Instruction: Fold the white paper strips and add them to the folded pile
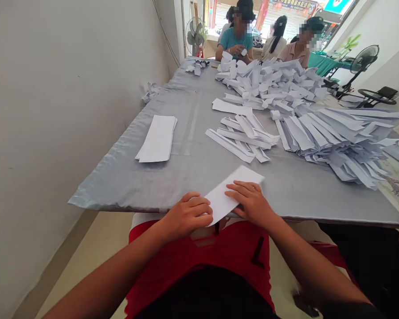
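Grey cloth-covered table, flat paper stack, folded paper heaps

Head cam, looking fwd & down over table, hands close.

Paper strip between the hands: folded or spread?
Spread: the white paper strip looks flat between the left hand and right hand, no raised flap showing, unlike the creased strips beyond.

a big fan stands by a green cloth on the right, another fan is near the wall at the far left, and people in dark caps sit past the table.
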A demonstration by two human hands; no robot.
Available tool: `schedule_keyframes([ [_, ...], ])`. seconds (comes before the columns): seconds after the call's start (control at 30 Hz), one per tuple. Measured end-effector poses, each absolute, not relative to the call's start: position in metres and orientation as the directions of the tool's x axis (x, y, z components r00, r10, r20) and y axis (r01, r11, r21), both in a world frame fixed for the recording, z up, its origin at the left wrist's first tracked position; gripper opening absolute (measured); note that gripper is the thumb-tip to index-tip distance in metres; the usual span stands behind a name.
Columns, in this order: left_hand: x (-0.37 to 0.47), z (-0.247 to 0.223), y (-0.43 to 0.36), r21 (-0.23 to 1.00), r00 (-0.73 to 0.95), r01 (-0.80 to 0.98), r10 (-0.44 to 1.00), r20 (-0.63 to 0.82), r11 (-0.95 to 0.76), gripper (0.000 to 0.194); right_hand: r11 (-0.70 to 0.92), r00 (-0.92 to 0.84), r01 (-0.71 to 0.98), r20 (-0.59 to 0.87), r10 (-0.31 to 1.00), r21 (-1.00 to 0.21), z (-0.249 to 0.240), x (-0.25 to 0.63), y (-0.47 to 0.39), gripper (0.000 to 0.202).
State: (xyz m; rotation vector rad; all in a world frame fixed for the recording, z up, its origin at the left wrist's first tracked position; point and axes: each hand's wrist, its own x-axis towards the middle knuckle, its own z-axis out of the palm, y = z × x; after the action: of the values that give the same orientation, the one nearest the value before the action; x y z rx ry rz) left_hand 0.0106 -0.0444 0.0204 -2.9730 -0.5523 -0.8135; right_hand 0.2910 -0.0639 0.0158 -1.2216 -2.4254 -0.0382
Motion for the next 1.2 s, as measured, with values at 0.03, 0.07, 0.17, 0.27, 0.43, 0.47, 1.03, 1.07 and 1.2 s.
schedule_keyframes([
  [0.03,0.007,0.020,-0.043,0.079,0.800,0.343,0.335,0.498,-0.936,0.027,0.606,-0.528,0.786,0.375,0.762,-0.125,0.016,0.297,-0.063,0.023],
  [0.07,0.003,0.019,-0.042,0.072,0.795,0.365,0.351,0.494,-0.928,0.026,0.599,-0.529,0.794,0.370,0.764,-0.102,0.016,0.302,-0.063,0.022],
  [0.17,-0.004,0.013,-0.037,0.039,0.759,0.497,0.456,0.464,-0.867,0.024,0.586,-0.518,0.805,0.369,0.772,-0.096,0.015,0.309,-0.065,0.022],
  [0.27,-0.006,0.008,-0.035,0.026,0.711,0.601,0.549,0.439,-0.799,0.012,0.575,-0.492,0.808,0.388,0.779,-0.130,0.012,0.306,-0.069,0.022],
  [0.43,-0.005,0.007,-0.040,0.026,0.668,0.630,0.558,0.492,-0.776,0.020,0.561,-0.458,0.808,0.405,0.791,-0.182,0.010,0.305,-0.071,0.027],
  [0.47,-0.004,0.006,-0.042,0.052,0.649,0.645,0.583,0.489,-0.762,0.022,0.545,-0.447,0.819,0.393,0.804,-0.183,0.010,0.306,-0.070,0.028],
  [1.03,0.026,0.002,-0.068,-0.022,0.578,0.704,0.554,0.599,-0.710,0.029,0.356,-0.336,0.933,0.236,0.912,-0.050,0.008,0.302,-0.047,0.027],
  [1.07,0.028,0.001,-0.071,-0.032,0.607,0.688,0.551,0.573,-0.725,0.029,0.353,-0.334,0.934,0.221,0.916,-0.052,0.009,0.302,-0.046,0.026],
  [1.2,0.030,-0.010,-0.073,-0.033,0.645,0.714,0.638,0.420,-0.700,0.051,0.351,-0.338,0.935,0.183,0.923,-0.045,0.012,0.303,-0.043,0.025],
])
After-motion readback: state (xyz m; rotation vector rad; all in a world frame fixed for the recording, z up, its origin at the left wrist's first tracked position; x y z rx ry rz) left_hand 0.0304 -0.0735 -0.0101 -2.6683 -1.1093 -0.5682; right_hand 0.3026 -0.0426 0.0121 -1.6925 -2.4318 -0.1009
